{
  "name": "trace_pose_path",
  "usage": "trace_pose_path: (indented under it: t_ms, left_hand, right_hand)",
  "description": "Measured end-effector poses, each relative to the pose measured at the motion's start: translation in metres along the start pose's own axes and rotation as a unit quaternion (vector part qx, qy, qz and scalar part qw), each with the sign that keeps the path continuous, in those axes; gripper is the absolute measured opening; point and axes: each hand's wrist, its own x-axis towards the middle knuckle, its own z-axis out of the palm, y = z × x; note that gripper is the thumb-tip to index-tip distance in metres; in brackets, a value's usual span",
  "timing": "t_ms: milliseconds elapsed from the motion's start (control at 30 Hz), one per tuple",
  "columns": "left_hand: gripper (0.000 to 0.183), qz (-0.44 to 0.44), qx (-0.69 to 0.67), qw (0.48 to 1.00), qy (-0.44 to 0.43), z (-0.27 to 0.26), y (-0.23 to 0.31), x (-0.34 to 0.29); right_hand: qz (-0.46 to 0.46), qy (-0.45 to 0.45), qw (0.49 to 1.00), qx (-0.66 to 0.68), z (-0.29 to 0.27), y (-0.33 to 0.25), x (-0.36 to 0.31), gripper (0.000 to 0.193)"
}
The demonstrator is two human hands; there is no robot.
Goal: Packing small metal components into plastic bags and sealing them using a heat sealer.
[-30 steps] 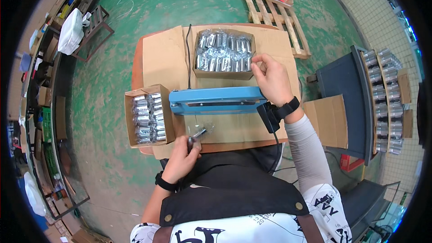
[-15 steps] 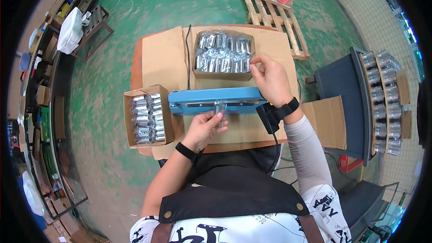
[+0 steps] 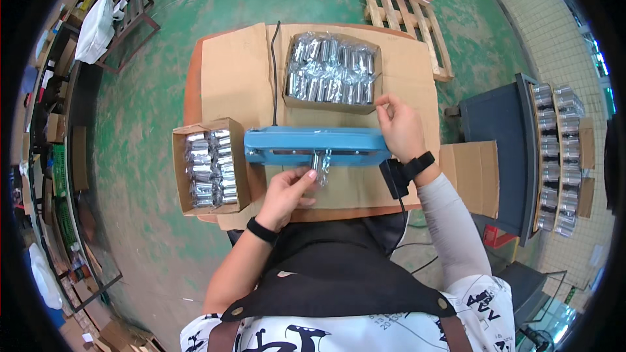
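My left hand (image 3: pixel 288 194) grips a shiny metal tube (image 3: pixel 316 161) in a clear plastic bag (image 3: pixel 324 173) between thumb and fingers. The bag's upper end meets the front edge of a long blue bar-shaped heat sealer (image 3: pixel 313 137). Over the sealer's right end is my right hand (image 3: pixel 402 129); its thumb and forefinger are apart with nothing between them, by the near right corner of a cardboard box (image 3: pixel 326 105). That box holds rows of bagged metal tubes (image 3: pixel 332 68). How firmly the right palm presses on the sealer cannot be made out.
Left of the sealer stands a second cardboard box (image 3: pixel 242 169) of bagged tubes. Flat cardboard (image 3: pixel 235 78) covers the table, crossed by a black cable (image 3: pixel 274 78). At right, a dark cart (image 3: pixel 502 150) stands beside stacked metal cylinders (image 3: pixel 551 156). A wooden pallet (image 3: pixel 427 39) lies beyond.
My left hand has drawn slightly left and down, and more of the bag shows in front of the sealer. My right hand stays at the sealer's right end, its thumb and forefinger further apart.
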Motion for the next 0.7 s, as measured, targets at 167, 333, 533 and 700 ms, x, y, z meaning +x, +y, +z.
trace_pose_path:
  t_ms: [167, 333, 533, 700]
  left_hand:
    - [0.034, 0.047, 0.046, 0.998, 0.006, 0.006, 0.001, 0.011]
    - [0.033, 0.097, 0.069, 0.993, -0.012, 0.0, -0.012, 0.015]
    - [0.031, 0.109, 0.129, 0.986, -0.011, -0.016, -0.025, -0.011]
    - [0.033, 0.227, 0.362, 0.9, 0.082, -0.035, -0.036, -0.017]
  right_hand:
    - [-0.039, 0.005, 0.999, -0.008, 0.001, -0.003, -0.001, 0.009]
    - [-0.024, -0.012, 1.0, 0.01, -0.015, -0.014, 0.001, 0.012]
    - [-0.037, 0.01, 0.992, 0.117, -0.042, -0.053, 0.001, 0.021]
    - [-0.005, 0.127, 0.936, 0.328, -0.05, -0.029, -0.025, 0.03]
